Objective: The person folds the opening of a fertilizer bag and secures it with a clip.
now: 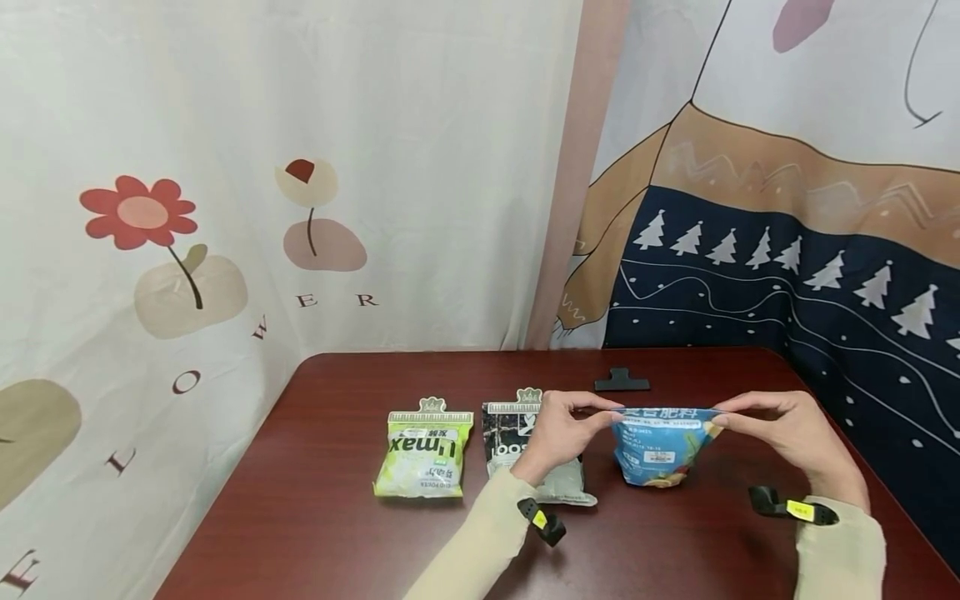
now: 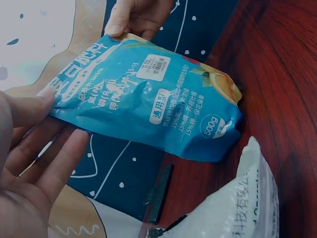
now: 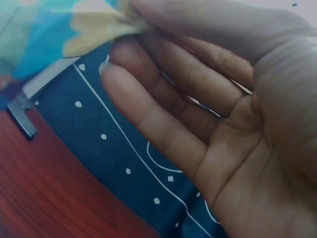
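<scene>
A blue fertilizer bag (image 1: 654, 454) with printed fruit stands on the table, its top edge stretched between both hands. My left hand (image 1: 561, 433) pinches one top corner between thumb and fingers. At the opposite corner, my right hand (image 1: 787, 429) pinches the edge the same way; its other fingers extend loosely in the right wrist view. The left wrist view shows the printed face of the blue bag (image 2: 148, 99) with a white label and "500g". Behind the bag lies a dark clip (image 1: 622, 381). A black-and-grey bag (image 1: 498, 433) is partly hidden by my left hand.
A green bag (image 1: 423, 458) with a clip (image 1: 432, 406) along its top lies to the left. Another pale clip (image 1: 529, 397) holds the black-and-grey bag's top. Printed curtains hang behind the dark red table (image 1: 300, 517).
</scene>
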`<state>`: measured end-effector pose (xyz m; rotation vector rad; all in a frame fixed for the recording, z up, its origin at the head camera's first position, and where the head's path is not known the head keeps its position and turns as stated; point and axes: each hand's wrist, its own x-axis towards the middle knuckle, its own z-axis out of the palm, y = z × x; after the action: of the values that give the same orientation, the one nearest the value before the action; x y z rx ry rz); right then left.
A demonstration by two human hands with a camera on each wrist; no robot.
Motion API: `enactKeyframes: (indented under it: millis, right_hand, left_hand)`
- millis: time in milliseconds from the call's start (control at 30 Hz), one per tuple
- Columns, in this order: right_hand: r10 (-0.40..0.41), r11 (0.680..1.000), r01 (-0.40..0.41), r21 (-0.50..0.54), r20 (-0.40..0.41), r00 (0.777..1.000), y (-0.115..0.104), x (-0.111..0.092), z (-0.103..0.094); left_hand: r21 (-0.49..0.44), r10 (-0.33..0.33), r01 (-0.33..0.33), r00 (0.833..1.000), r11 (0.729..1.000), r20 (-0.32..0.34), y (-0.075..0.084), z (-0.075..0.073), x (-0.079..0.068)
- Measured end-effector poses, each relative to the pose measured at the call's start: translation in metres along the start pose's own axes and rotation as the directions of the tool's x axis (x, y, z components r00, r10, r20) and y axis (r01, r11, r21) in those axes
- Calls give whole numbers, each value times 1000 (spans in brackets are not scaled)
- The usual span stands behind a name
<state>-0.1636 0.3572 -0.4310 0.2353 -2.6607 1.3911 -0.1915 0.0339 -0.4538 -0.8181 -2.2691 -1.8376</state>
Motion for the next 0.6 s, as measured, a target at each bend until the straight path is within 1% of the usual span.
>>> enactKeyframes:
  millis: [167,267,367,500,600]
  right_hand:
    - [-32,999,33,15,-11,999,3,-2,-1]
    - [-59,998,59,12,-10,998,4,-1,0]
    - [-62,998,62,11,-12,998,5,-1,1]
    - [-54,999,54,3,-7,999,8,-1,0]
    - [-50,999,50,-2,-6,999,9,-1,0]
  left_hand:
    - [-36,16,-17,1000,999,-25,0,-2,-1]
    - [-28,27,-28,998,999,-50,0,-2,-1]
    - [-12,31,-32,997,999,-64,1,0,-1]
    - [-7,19,-20,998,1000,-56,0,0,0]
    - [-22,-14,13,999,1000,-29,1,-1,0]
